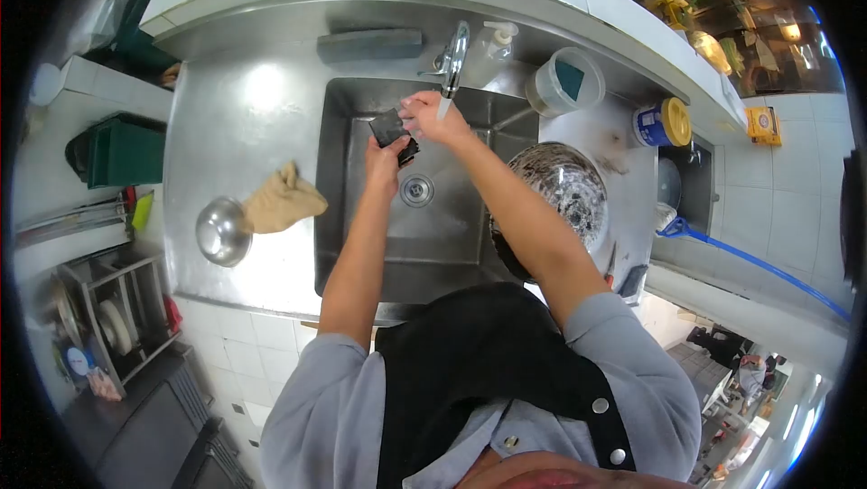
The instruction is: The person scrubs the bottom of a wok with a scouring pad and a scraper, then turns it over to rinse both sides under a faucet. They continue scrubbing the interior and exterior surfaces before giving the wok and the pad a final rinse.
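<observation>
Over the sink, my left hand (384, 162) grips a flat black rectangular block (388, 130) by its lower end. My right hand (433, 119) is at the block's upper end, its bent fingers against the edge. Just above my right wrist is the faucet (454, 60), with a pale stream of water at its mouth. Below both hands lie the steel sink basin (433, 250) and its round drain (416, 190). A large pan (564, 191) with a dark, mottled inside sits right of the basin, partly covered by my right forearm.
On the left counter are a tan cloth (284, 201) and a steel bowl (224, 232). Behind the sink stand a long grey block (369, 45), a pump bottle (493, 54) and a clear tub (566, 83). A yellow-lidded container (662, 122) stands right. Another person (751, 376) is far off.
</observation>
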`<action>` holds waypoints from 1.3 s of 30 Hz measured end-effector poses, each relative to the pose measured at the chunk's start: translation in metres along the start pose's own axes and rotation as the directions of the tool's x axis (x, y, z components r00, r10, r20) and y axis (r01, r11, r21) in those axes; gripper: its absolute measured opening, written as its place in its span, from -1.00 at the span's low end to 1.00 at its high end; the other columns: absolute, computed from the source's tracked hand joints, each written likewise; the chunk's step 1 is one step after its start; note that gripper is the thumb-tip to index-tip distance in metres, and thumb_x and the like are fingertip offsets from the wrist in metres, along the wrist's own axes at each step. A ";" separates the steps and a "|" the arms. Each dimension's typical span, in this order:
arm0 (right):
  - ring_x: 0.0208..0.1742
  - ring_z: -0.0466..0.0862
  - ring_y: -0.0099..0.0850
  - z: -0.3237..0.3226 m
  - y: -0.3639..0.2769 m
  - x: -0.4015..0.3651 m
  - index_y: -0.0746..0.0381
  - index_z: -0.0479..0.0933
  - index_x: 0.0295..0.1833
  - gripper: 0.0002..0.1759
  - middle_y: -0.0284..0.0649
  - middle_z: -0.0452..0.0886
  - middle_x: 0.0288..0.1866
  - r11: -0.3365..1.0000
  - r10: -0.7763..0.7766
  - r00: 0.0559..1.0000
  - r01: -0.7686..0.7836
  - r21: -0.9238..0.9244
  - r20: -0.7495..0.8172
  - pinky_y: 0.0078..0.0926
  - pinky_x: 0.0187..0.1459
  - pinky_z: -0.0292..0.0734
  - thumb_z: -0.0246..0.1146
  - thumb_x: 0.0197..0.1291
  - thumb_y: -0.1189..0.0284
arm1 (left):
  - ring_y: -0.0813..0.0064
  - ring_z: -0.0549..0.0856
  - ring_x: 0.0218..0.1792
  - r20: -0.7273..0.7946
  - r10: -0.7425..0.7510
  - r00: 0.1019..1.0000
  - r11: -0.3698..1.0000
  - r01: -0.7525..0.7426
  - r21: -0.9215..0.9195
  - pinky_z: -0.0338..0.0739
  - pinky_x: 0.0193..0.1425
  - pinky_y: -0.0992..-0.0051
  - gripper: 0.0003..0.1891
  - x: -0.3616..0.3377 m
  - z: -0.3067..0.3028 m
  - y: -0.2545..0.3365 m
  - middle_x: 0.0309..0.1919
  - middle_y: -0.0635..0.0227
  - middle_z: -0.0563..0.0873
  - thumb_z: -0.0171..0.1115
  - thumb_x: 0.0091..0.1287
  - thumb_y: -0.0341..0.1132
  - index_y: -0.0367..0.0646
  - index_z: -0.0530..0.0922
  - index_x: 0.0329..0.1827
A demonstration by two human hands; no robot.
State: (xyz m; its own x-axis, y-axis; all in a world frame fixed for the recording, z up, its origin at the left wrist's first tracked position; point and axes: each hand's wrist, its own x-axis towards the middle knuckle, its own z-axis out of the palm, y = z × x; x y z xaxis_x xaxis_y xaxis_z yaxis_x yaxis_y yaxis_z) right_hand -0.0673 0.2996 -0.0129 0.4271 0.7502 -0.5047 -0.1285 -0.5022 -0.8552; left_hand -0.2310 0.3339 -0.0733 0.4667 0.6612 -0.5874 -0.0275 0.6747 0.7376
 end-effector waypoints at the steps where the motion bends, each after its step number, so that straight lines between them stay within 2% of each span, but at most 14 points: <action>1: 0.09 0.94 -0.34 0.003 -0.001 -0.014 0.35 0.78 0.33 -0.58 -0.11 0.94 0.18 1.000 0.013 0.995 -0.015 0.019 0.094 -0.31 0.05 0.85 0.33 0.73 0.20 | 0.29 0.89 0.09 -0.019 0.011 1.000 0.994 -0.009 0.113 0.81 0.08 0.21 -0.62 0.004 0.003 -0.001 0.11 0.24 0.86 0.52 0.56 -0.38 -0.14 0.58 0.34; 3: 0.02 0.94 -0.34 0.006 0.003 -0.034 0.34 0.78 0.30 -0.63 -0.11 0.94 0.16 0.997 0.030 0.962 -0.048 0.061 0.273 -0.33 0.00 0.85 0.35 0.73 0.24 | 0.38 0.87 0.04 0.008 0.032 0.999 0.999 -0.032 0.024 0.79 0.03 0.29 -0.63 0.015 -0.003 -0.014 0.05 0.30 0.87 0.51 0.56 -0.41 -0.15 0.60 0.34; 6: 0.00 0.92 -0.39 -0.010 0.009 -0.056 0.35 0.78 0.28 -0.64 -0.13 0.93 0.13 0.941 0.050 0.996 -0.074 0.331 0.079 -0.40 -0.01 0.83 0.42 0.68 0.26 | 0.49 0.84 0.00 0.092 0.139 0.986 0.961 -0.157 0.228 0.76 0.05 0.35 -0.68 0.013 -0.004 -0.025 0.02 0.35 0.88 0.48 0.62 -0.36 -0.18 0.65 0.33; 7: 0.00 0.91 -0.39 -0.019 0.027 -0.054 0.34 0.78 0.29 -0.62 -0.14 0.93 0.12 0.979 0.015 0.999 -0.009 0.203 -0.028 -0.40 -0.02 0.83 0.43 0.67 0.24 | 0.52 0.83 -0.01 0.137 0.176 0.975 0.914 -0.213 0.346 0.75 0.07 0.36 -0.70 0.005 -0.002 -0.027 0.03 0.35 0.88 0.46 0.64 -0.34 -0.19 0.66 0.33; 9: 0.00 0.90 -0.40 -0.035 0.070 -0.041 0.33 0.77 0.32 -0.58 -0.16 0.93 0.09 0.993 -0.104 0.970 0.088 -0.081 -0.219 -0.40 -0.03 0.83 0.45 0.66 0.21 | 0.53 0.81 -0.08 0.155 0.153 0.976 0.963 -0.182 0.198 0.74 0.05 0.38 -0.74 -0.011 0.007 -0.034 0.03 0.36 0.89 0.47 0.66 -0.32 -0.22 0.70 0.27; 10: 0.01 0.88 -0.40 -0.037 0.077 -0.048 0.30 0.72 0.40 -0.51 -0.21 0.90 0.05 0.898 -0.314 0.907 0.188 -0.397 -0.282 -0.40 -0.12 0.81 0.48 0.63 0.16 | 0.54 0.80 -0.11 0.163 0.144 0.976 0.979 -0.165 0.121 0.74 0.05 0.39 -0.76 -0.016 0.009 -0.038 0.02 0.36 0.90 0.48 0.67 -0.31 -0.24 0.72 0.23; 13: -0.10 0.86 -0.30 -0.028 0.089 -0.079 0.26 0.71 0.45 -0.50 -0.20 0.90 0.07 0.996 0.079 0.975 -0.069 0.054 -0.206 -0.25 -0.12 0.79 0.45 0.63 0.16 | 0.53 0.78 -0.03 0.102 0.119 0.988 0.991 -0.125 0.057 0.71 0.18 0.36 -0.75 -0.029 0.014 -0.053 0.04 0.35 0.88 0.45 0.71 -0.28 -0.24 0.71 0.27; 16: -0.17 0.80 -0.40 -0.027 0.105 -0.096 0.25 0.72 0.38 -0.59 -0.26 0.84 0.00 0.954 0.145 0.988 -0.153 0.260 0.050 -0.30 -0.18 0.75 0.41 0.67 0.19 | 0.51 0.78 0.02 0.122 0.067 0.990 0.986 -0.047 -0.162 0.69 0.23 0.35 -0.72 -0.052 0.025 -0.068 0.05 0.32 0.86 0.45 0.72 -0.25 -0.25 0.71 0.29; 25: -0.14 0.73 -0.52 -0.013 0.099 -0.094 0.23 0.75 0.17 -0.80 -0.32 0.80 -0.07 0.986 0.049 0.990 -0.026 0.166 -0.135 -0.39 -0.13 0.72 0.38 0.70 0.33 | 0.48 0.69 -0.10 0.083 0.153 0.985 0.967 -0.167 0.191 0.64 0.07 0.30 -0.63 -0.002 0.028 -0.043 -0.11 0.32 0.81 0.33 0.79 -0.07 -0.29 0.74 0.11; 28: -0.04 0.76 -0.52 -0.005 0.068 -0.071 0.27 0.75 0.17 -0.76 -0.29 0.83 -0.03 0.982 -0.022 0.979 0.059 0.180 -0.205 -0.35 0.06 0.74 0.41 0.66 0.32 | 0.45 0.65 -0.18 0.007 0.212 0.977 0.976 -0.212 0.043 0.58 -0.03 0.26 -0.54 0.017 0.052 -0.035 -0.18 0.31 0.77 0.24 0.83 0.02 -0.28 0.75 0.03; 30: 0.01 0.80 -0.40 -0.005 0.060 -0.037 0.31 0.75 0.15 -0.73 -0.19 0.86 0.00 0.984 -0.172 0.965 0.177 0.010 -0.200 -0.30 0.14 0.72 0.43 0.61 0.31 | 0.39 0.74 -0.09 -0.088 0.223 0.971 0.971 -0.213 0.112 0.64 0.04 0.27 -0.50 0.010 0.066 -0.007 -0.07 0.26 0.80 0.15 0.87 0.09 -0.25 0.73 0.14; 33: 0.09 0.85 0.03 0.009 0.021 -0.023 0.31 0.78 0.11 -0.64 0.10 0.88 0.07 0.940 -0.271 0.908 0.177 -0.292 -0.320 -0.10 0.17 0.73 0.48 0.49 0.21 | 0.34 0.82 0.05 -0.085 0.186 0.979 0.933 -0.203 -0.296 0.71 0.18 0.28 -0.50 -0.001 0.080 0.014 0.06 0.23 0.83 0.11 0.89 0.10 -0.23 0.70 0.26; 37: 0.08 0.83 0.27 0.014 -0.022 -0.051 0.29 0.79 0.03 -0.61 0.18 0.88 0.04 0.915 -0.347 0.810 0.182 -0.360 -0.473 0.02 0.15 0.73 0.50 0.44 0.14 | 0.39 0.81 0.06 0.032 0.232 0.972 0.937 -0.214 -0.276 0.69 0.22 0.29 -0.57 0.000 0.080 -0.001 0.05 0.31 0.84 0.15 0.89 0.03 -0.20 0.72 0.21; 39: 0.04 0.84 0.22 0.003 0.017 -0.044 0.31 0.77 0.01 -0.60 0.17 0.88 -0.02 0.921 -0.339 0.846 0.208 -0.330 -0.411 0.02 0.11 0.73 0.51 0.44 0.14 | 0.47 0.72 -0.05 0.003 0.296 0.955 0.955 -0.296 -0.024 0.61 0.08 0.32 -0.64 0.006 0.056 -0.019 -0.09 0.36 0.79 0.26 0.84 -0.06 -0.19 0.71 -0.02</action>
State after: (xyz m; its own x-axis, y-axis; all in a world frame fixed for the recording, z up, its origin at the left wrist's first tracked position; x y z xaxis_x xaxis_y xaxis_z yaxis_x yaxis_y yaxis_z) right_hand -0.0914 0.2590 -0.0056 0.7728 0.6283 -0.0891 0.2657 -0.4479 -0.8537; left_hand -0.1786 0.3068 -0.0719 0.4406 0.8301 -0.3418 -0.1857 0.4568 0.8700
